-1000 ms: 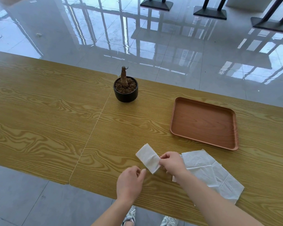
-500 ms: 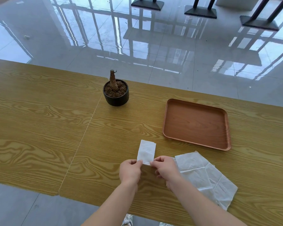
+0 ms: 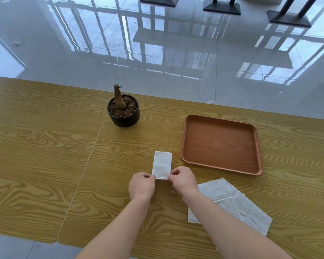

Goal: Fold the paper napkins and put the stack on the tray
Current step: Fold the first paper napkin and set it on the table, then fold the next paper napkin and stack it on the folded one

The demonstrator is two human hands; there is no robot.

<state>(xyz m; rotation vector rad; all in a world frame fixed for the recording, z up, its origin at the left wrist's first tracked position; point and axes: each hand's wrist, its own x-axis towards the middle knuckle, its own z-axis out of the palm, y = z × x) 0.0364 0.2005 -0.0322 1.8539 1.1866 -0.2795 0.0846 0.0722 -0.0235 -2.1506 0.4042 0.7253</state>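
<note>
Head view: my left hand (image 3: 141,186) and right hand (image 3: 183,179) each pinch a near corner of the folded napkin (image 3: 162,164), lying flat on the tabletop (image 3: 45,146) just left of the tray (image 3: 258,146). Unfolded napkins (image 3: 238,202) lie under my right forearm. Potted stump (image 3: 123,111) sits further back.

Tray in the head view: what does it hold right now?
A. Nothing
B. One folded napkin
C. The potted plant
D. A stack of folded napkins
A: the tray shows only its bare wooden bottom, while the folded napkin lies on the table, pinched at its near edge by both hands, left hand and right hand.
</note>
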